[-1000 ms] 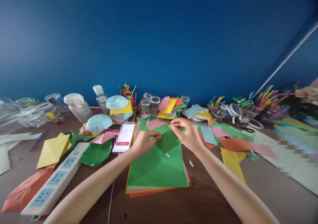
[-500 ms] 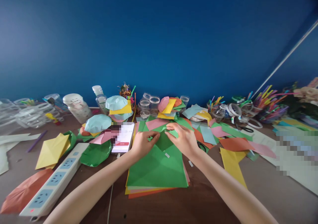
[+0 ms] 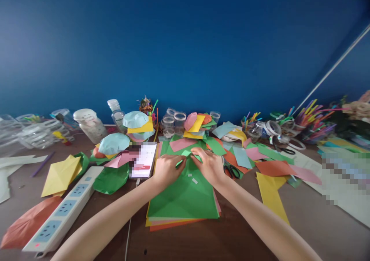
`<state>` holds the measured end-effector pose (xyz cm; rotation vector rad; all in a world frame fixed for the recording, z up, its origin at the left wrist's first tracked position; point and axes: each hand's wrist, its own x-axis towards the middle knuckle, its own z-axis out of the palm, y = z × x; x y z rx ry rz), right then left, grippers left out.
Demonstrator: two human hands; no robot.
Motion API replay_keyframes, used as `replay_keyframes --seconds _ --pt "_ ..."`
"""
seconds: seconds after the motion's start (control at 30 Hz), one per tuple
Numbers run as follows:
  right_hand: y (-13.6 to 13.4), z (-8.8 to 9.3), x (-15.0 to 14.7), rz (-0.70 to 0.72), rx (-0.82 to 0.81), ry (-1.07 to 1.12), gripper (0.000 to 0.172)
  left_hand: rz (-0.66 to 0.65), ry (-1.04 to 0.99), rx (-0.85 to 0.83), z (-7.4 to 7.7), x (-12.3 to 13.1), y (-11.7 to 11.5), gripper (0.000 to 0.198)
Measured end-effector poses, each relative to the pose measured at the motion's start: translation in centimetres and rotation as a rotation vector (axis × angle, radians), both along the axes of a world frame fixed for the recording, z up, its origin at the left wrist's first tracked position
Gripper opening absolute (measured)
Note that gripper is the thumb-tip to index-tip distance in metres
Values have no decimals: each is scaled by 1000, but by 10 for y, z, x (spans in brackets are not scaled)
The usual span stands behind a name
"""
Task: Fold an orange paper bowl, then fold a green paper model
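Observation:
A small light-green paper piece (image 3: 186, 153) is pinched between my two hands, above a stack of coloured sheets whose top sheet is green (image 3: 182, 199). My left hand (image 3: 168, 169) grips its left side, fingers bent together. On the other side, my right hand (image 3: 210, 164) holds it between thumb and fingers. Two little white strips, one of them (image 3: 194, 181) nearer the front, lie on the green sheet just below my hands. Yellow, pink and orange edges show under the green sheet.
Black-handled scissors (image 3: 232, 171) lie right of my right hand. A phone (image 3: 144, 160) and a power strip (image 3: 65, 209) are on the left. Folded papers, clear cups (image 3: 179, 120) and a cup of coloured straws (image 3: 310, 116) stand behind and right.
My hands have come down slightly and the light-green paper now shows between them. A second white strip shows on the green sheet; the loose strip on the table at right is out of sight.

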<state>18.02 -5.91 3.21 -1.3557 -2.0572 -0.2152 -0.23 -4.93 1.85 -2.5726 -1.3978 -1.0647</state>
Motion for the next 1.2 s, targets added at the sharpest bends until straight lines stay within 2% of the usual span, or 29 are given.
replay_keyframes --seconds 0.2,0.4,0.57,1.0,1.1,1.2 --pt "6 -9 1 88 -96 82 17 -5 59 -43 0 1 0 22" --pt "15 -18 3 149 -157 203 21 -116 -88 -213 12 -5 10 25" --pt "18 -20 5 197 -202 253 26 -197 -56 -271 15 -10 17 26" --pt "16 -22 4 308 -297 340 25 -169 88 -103 -1 -7 17 15" --pt "15 -17 4 296 -236 329 24 -138 39 -32 -1 -8 16 15" --pt "12 -12 5 275 -101 297 22 -122 -48 49 1 -8 14 16"
